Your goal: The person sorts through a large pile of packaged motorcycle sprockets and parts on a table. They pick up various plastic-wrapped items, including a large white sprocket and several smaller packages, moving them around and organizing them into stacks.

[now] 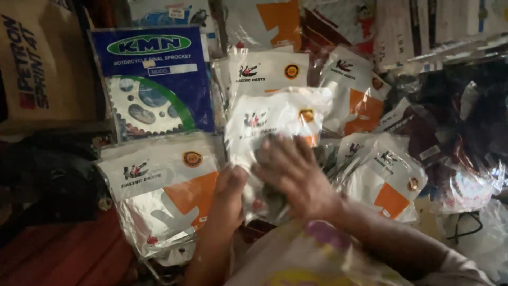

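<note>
Left hand (228, 186) grip clenched on lower edge of white-orange plastic parts packet (275, 114), centre of pile. Right hand (288, 168) flat against packet front, released. Blue sprocket box (153, 79) upper left.

Plastic packets (164, 190) crowd hands (288, 175) all sides; no gap.

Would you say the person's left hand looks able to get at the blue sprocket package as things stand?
Probably yes. The left hand grips a white plastic packet with the right hand, so it would have to let go first. The blue sprocket package stands uncovered up and to its left, with nothing in between.
</note>
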